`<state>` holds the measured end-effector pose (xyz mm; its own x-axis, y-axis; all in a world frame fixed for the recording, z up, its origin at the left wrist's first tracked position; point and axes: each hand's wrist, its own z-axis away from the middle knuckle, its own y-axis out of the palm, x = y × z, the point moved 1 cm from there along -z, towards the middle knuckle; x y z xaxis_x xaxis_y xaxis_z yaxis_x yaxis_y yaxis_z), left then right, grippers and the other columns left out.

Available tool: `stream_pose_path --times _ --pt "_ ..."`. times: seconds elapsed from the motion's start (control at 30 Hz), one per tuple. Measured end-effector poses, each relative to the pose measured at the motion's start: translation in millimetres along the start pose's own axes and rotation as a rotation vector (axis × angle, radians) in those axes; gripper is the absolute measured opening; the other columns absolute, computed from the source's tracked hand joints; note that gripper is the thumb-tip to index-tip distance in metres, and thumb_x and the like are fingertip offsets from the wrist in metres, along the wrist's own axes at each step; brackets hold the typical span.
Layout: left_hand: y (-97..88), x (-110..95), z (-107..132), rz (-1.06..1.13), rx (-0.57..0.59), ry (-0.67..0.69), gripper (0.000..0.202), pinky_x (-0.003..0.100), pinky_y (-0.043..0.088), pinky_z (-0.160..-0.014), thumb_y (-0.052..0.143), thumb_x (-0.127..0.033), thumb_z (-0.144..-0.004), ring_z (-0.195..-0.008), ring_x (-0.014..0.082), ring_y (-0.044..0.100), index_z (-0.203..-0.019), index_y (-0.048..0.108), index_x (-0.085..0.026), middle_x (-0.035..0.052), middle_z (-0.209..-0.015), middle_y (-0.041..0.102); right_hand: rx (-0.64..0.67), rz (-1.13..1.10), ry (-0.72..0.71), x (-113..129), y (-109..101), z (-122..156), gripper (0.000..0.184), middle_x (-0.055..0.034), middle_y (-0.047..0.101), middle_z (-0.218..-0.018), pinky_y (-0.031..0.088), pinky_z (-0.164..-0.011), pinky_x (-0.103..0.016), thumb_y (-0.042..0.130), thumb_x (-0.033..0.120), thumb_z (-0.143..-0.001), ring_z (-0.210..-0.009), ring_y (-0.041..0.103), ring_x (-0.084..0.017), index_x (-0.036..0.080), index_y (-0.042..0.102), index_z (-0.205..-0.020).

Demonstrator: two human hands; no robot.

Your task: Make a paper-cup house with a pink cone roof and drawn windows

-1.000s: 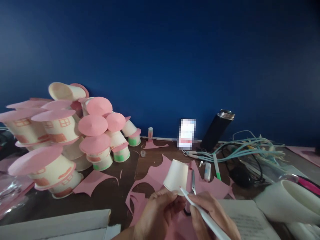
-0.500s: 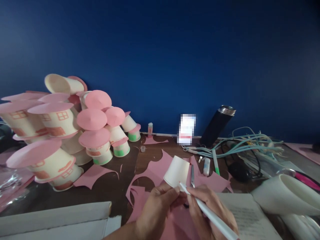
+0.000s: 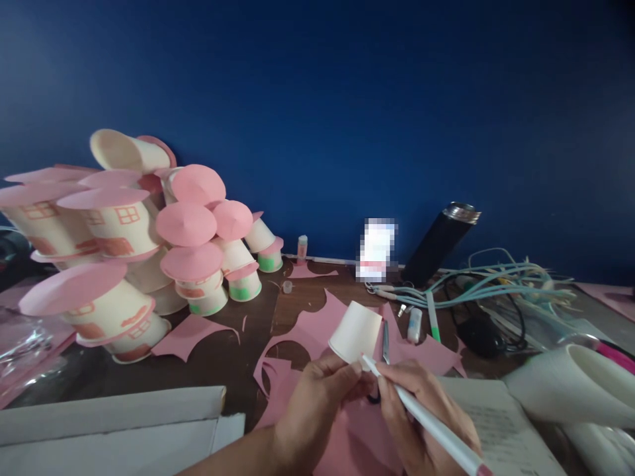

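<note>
Paper cup (image 3: 354, 330) upside down, tilted, above pink paper (image 3: 308, 329); left hand (image 3: 317, 403) pinches rim. Right hand (image 3: 431, 390) grips white marker (image 3: 436, 426), tip over same paper, near rim. Brace cup firmly, stroke lightly, avoid dents.

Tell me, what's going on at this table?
A person is working on a white paper cup, held narrow end up by its rim in the left hand. The right hand grips a white pen, its tip at the rim; whether it touches is unclear. No drawing shows on the cup's visible side. Beyond the hands, scissors lie on cut pink paper. To the left are stacked cups with pink tops, some with drawn windows.
</note>
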<state>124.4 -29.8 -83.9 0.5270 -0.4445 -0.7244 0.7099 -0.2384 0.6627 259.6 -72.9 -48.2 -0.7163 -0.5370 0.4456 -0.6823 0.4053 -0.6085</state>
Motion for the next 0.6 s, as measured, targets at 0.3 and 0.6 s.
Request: stream_pose_path --times 0.3,0.6 --pt "-2.4 2.9 -0.2 0.003 -0.004 0.018 0.019 0.031 0.043 -0.082 0.068 -0.029 -0.082 -0.075 0.0175 0.057 -0.077 0.073 -0.012 0.0079 -0.076 0.066 -0.033 0.001 0.007 0.2 0.6 -1.0 0.019 -0.0049 0.068 -0.083 0.056 -0.065 -0.024 0.055 0.011 -0.089 -0.071 0.069 -0.016 0.019 0.060 -0.106" --pt "-1.9 2.4 0.1 -0.008 -0.004 -0.001 0.018 0.034 0.044 -0.086 0.068 -0.027 -0.081 -0.076 0.0183 0.060 -0.082 0.075 -0.010 0.0102 -0.079 0.069 -0.038 0.017 0.015 -2.0 -0.7 -0.2 0.020 -0.0043 0.068 -0.086 0.055 -0.069 -0.024 0.056 0.010 -0.089 -0.074 0.069 -0.015 0.018 0.060 -0.106"
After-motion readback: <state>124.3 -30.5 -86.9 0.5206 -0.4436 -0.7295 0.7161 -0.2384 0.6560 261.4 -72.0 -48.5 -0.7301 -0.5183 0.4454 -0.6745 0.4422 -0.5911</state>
